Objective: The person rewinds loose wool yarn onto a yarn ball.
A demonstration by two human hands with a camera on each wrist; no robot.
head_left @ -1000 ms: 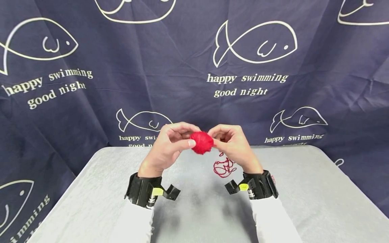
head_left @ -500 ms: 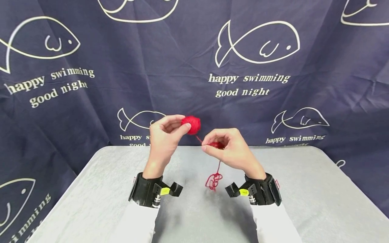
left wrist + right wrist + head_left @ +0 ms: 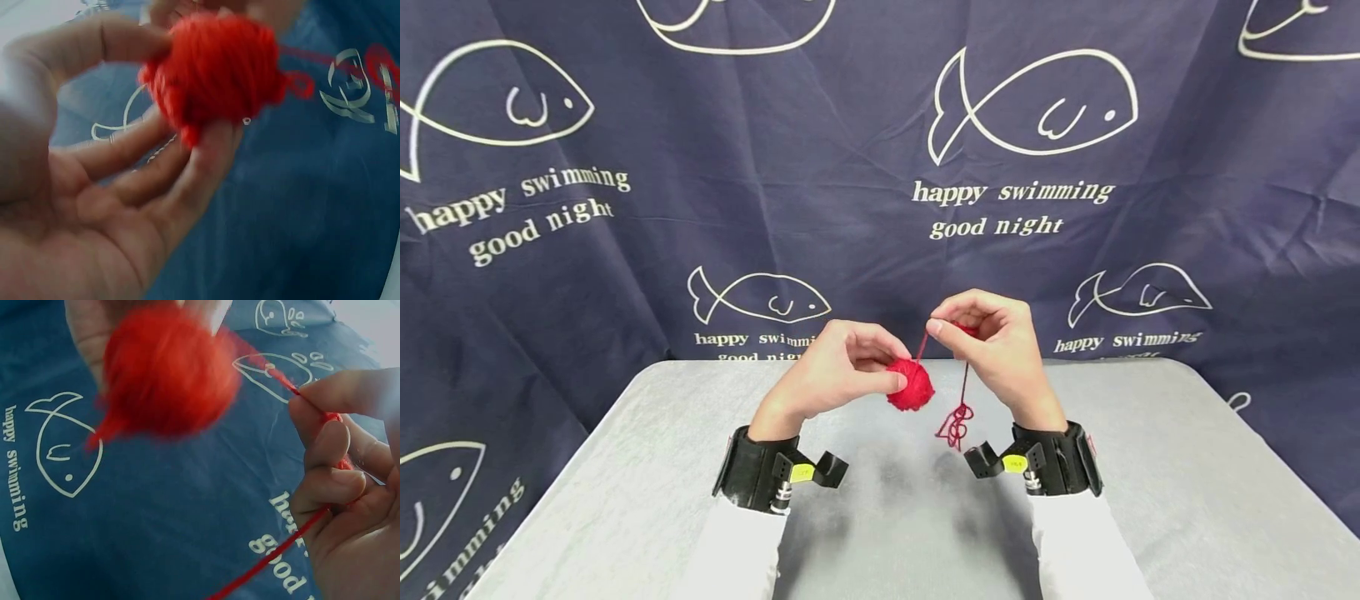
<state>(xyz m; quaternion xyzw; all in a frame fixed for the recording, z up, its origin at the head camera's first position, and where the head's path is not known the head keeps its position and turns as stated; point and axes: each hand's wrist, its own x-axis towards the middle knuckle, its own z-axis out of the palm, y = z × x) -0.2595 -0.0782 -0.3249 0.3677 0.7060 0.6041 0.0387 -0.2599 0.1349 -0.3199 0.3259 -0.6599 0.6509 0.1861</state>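
Note:
A red ball of yarn (image 3: 913, 390) is pinched between the thumb and fingers of my left hand (image 3: 831, 375), held above the table. In the left wrist view the yarn ball (image 3: 219, 69) shows its wound strands and a small loop at one side. My right hand (image 3: 996, 342), higher and to the right, pinches the yarn strand (image 3: 922, 344) that runs from the ball. More of that strand (image 3: 275, 556) passes through its curled fingers in the right wrist view. Below the right hand hangs a loose tangle of red yarn (image 3: 956, 425).
A pale grey table (image 3: 662, 450) lies under both hands. Behind it hangs a dark blue cloth (image 3: 850, 167) with white fish outlines and lettering. Each wrist wears a black strap (image 3: 752, 471) with a camera mount.
The left hand rose with the yarn ball, then came down and right. The right hand drew away from the ball and has risen, with the strand stretched between them; the tangle moved with it.

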